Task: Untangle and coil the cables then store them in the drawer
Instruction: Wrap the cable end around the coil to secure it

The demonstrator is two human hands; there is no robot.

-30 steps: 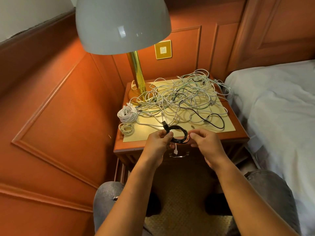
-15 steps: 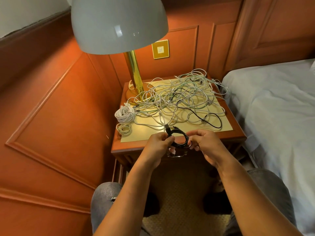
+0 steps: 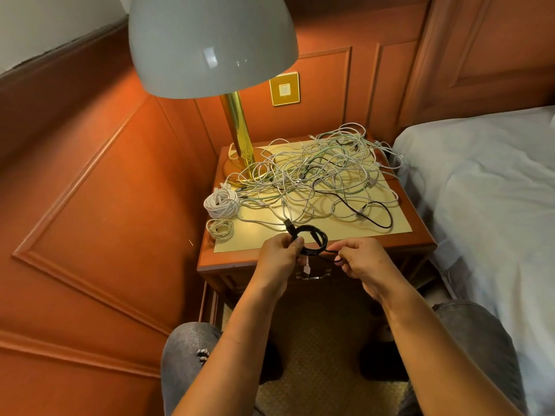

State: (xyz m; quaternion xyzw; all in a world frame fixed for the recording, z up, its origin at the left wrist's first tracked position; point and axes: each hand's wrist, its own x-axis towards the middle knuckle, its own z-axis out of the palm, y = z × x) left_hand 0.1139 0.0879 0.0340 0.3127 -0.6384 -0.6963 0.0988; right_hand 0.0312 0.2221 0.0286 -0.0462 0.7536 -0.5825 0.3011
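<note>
- A black cable coil (image 3: 312,240) is pinched at its left side by the left hand (image 3: 277,259) fingers.
- Its loose end is clamped by the right hand (image 3: 365,262) fingers.
- A tangled cable heap (image 3: 315,175) lies beyond the fingers on the counter (image 3: 354,232).

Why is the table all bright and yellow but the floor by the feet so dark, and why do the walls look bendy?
Head view: the lamp shines straight down on the nightstand, so the cable tangle glows, with glare on the shade; the carpet below sits in the nightstand's shadow; the wide-angle lens bows the wall panel lines; both hands, left hand and right hand, look sharp.
</note>
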